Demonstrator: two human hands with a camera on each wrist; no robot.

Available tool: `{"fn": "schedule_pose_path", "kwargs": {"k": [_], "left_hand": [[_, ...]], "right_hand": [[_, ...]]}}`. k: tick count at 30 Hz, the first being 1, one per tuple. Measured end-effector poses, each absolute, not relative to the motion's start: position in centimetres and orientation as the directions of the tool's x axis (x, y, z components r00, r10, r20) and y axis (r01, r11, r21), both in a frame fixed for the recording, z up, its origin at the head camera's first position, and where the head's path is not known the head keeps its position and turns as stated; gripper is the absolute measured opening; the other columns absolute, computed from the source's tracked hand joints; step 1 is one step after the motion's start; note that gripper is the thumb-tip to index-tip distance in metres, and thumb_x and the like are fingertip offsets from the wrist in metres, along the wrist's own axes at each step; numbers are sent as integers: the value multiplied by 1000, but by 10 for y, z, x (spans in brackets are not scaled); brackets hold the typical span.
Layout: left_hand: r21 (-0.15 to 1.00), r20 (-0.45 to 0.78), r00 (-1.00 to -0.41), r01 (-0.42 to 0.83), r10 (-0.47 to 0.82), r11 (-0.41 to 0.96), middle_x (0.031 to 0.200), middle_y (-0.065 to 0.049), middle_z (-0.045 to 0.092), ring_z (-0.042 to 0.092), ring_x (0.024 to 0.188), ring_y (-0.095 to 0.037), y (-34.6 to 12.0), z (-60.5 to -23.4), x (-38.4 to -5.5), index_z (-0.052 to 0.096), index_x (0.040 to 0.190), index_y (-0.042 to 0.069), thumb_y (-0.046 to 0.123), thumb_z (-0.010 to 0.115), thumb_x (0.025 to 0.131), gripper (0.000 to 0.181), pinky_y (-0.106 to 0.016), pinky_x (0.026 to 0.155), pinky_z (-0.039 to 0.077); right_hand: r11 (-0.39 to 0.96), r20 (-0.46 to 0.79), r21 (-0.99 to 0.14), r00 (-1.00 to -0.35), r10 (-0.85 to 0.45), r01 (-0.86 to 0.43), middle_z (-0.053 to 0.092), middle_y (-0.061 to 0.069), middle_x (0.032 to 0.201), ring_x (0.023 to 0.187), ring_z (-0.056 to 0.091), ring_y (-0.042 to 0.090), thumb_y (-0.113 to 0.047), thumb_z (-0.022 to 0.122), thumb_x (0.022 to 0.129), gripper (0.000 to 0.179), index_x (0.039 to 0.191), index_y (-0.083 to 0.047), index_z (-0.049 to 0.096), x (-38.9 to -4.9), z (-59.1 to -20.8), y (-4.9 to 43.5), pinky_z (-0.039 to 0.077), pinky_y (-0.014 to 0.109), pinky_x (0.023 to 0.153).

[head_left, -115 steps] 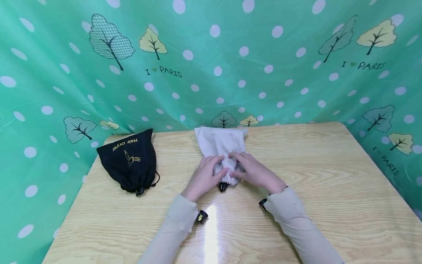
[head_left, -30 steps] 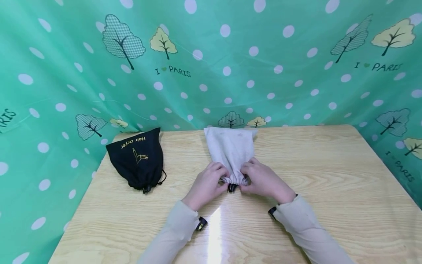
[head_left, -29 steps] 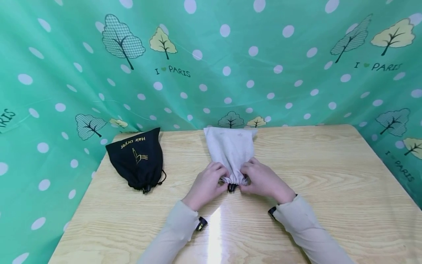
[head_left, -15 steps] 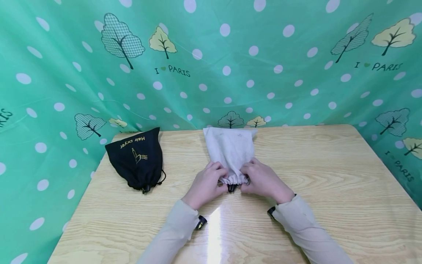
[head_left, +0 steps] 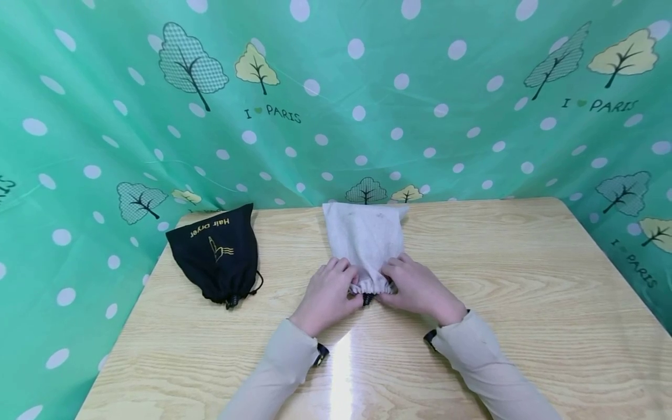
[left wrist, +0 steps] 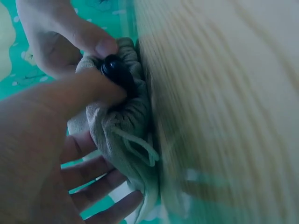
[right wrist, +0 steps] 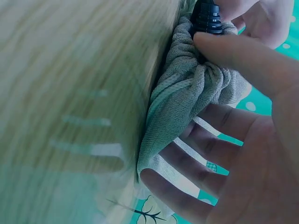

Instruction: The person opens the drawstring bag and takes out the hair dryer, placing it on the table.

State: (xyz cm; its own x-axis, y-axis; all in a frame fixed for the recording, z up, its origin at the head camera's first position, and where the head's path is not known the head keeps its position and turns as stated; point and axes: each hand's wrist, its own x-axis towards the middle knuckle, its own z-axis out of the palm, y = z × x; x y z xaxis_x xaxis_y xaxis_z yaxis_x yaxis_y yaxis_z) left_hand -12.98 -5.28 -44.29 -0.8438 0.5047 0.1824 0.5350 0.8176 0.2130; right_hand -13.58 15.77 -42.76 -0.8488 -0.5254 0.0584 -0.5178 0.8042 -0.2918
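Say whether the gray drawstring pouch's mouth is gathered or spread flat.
Gathered: the gray drawstring pouch bunches in pleats at the black cord lock. Whether it's fully shut, cannot tell.

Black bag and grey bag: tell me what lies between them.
The head view shows bare tabletop from black bag to grey bag, except the left grip at the latter's near end.
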Motion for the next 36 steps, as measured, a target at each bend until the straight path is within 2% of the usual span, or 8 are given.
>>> {"fn": "schedule_pose_path", "kwargs": {"k": [12,17,25,29,33,36], "left_hand": [[196,173,-839,542,516,817,91,4,52,46,86,-15,-51,-442,-131,59,89,16,26,69,85,15,-29,71,45],[191,184,-833,551,521,813,90,4,51,45,86,-15,-51,-442,-133,56,86,16,25,67,82,14,-29,71,44],[230,145,-846,533,513,814,89,5,48,43,85,-14,-52,-441,-134,52,83,19,21,68,77,18,-28,68,42],[242,141,-849,528,509,814,89,6,49,44,86,-14,-51,-441,-134,53,83,19,23,71,77,20,-28,69,42],[238,146,-846,532,512,812,89,6,50,44,86,-14,-51,-441,-134,55,84,19,24,74,77,21,-27,70,43],[246,146,-847,532,511,810,89,6,50,44,86,-14,-50,-441,-134,55,84,19,23,74,78,21,-27,70,43]], "right_hand": [[804,50,-302,-851,-523,-512,67,5,100,93,55,23,-26,77,79,28,101,-9,71,-136,-426,158,53,40,75],[799,47,-326,-853,-519,-504,67,4,101,97,57,23,-25,76,79,29,103,-10,71,-138,-425,161,54,42,79],[792,12,-376,-857,-514,-481,68,9,116,109,58,27,-21,76,80,42,118,-4,69,-139,-425,166,53,47,92],[795,14,-367,-857,-515,-483,68,6,110,103,58,24,-23,77,79,39,113,-5,70,-139,-424,167,53,43,88],[795,25,-346,-852,-523,-498,64,-1,95,91,55,18,-30,81,79,30,99,-10,70,-140,-424,167,50,36,77],[793,35,-332,-847,-530,-510,64,-2,93,90,56,18,-34,81,80,30,95,-12,69,-140,-425,167,50,36,76]]}}
